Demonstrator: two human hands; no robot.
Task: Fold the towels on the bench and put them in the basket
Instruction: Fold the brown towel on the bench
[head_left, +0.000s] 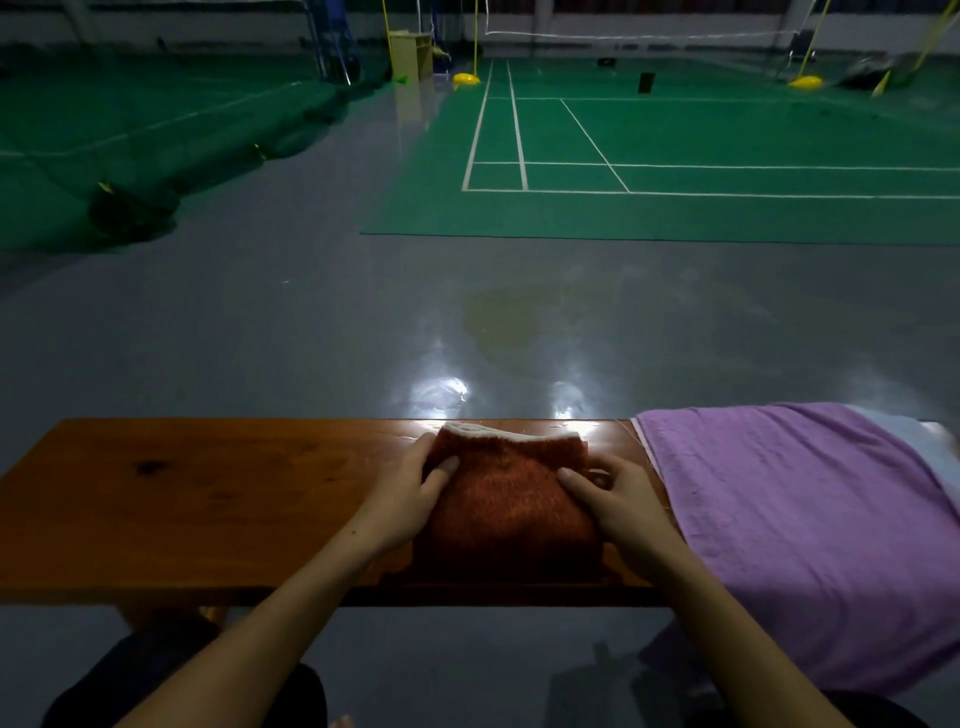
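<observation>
Both hands' grip on orange towel (511, 499)

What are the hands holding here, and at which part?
Both hold the folded orange towel on the bench: left hand at its left edge, right hand at its right edge, thumbs on top.

Glossy grey floor (311, 322) with light glare and a yellowish stain (501, 319) beyond the near edge. Green badminton court mat (727, 135) with white lines at upper right; yellow post bases (466, 79) and a net (639, 35) at the far end. Dark green netting (156, 171) heaped at left, pale wooden cabinet (410, 54) far back.
</observation>
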